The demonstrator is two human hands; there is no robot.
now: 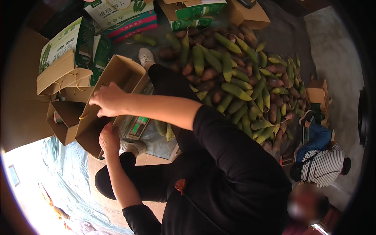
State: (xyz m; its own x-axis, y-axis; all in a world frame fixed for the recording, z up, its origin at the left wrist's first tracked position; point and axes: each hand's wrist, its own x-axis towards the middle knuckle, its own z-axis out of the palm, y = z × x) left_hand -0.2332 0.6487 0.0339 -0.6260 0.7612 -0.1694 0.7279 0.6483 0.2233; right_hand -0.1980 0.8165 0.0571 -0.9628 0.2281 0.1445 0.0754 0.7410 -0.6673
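Observation:
A long cardboard box [87,131] stands with its top open in front of me, beside a scale [136,130] with a lit green display. Reaching over the box, my right hand [107,100] has its fingers bent and apart, with nothing visible in them. Below it, my left hand [109,140] is at the near side of the box, its fingers drawn together. What they pinch, if anything, is too small to make out. A yellow cord [83,116] shows at the box's far wall. The inside of the box is partly hidden by my hands.
A large heap of green radishes [235,90], some muddy brown, covers the floor to the right. Printed cartons [62,51] stand at the far left, beside a smaller open box [64,119]. At the right sits another person in a striped top [323,166].

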